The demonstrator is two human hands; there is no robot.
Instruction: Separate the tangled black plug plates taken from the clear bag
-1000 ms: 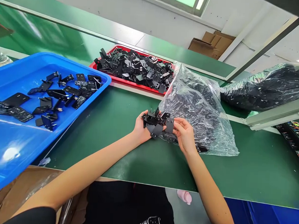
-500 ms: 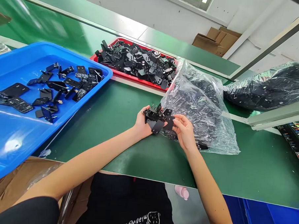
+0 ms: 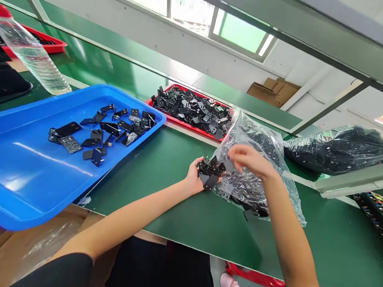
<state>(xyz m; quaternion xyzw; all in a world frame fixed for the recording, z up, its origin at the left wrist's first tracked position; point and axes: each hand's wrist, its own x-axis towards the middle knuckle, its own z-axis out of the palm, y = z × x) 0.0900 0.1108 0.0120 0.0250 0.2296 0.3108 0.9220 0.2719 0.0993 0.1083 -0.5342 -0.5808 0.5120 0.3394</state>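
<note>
My left hand [image 3: 194, 177] is wrapped round a cluster of small black plastic parts [image 3: 211, 172], flat plates with prongs or clips, just above the green bench. My right hand [image 3: 249, 158] is raised over the clear plastic bag [image 3: 259, 184], its fingers curled together. A blurred dark flat plastic part [image 3: 229, 164] shows at its fingertips and seems pinched there. The bag lies on the bench, full of black parts, some spilling at its lower edge. Behind it a red tray [image 3: 192, 125] is heaped with similar parts.
On the left a large blue tray [image 3: 44, 175] holds several loose black parts. Beyond it stands a water bottle [image 3: 39, 60]. Another full plastic bag [image 3: 340, 150] rests at the right, behind a metal frame post [image 3: 351, 180]. Colourful small items [image 3: 379, 206] sit at the right edge.
My right hand has lifted away from the cluster, up and to the right over the bag. My left hand still holds its parts. The view has tilted up and turned left.
</note>
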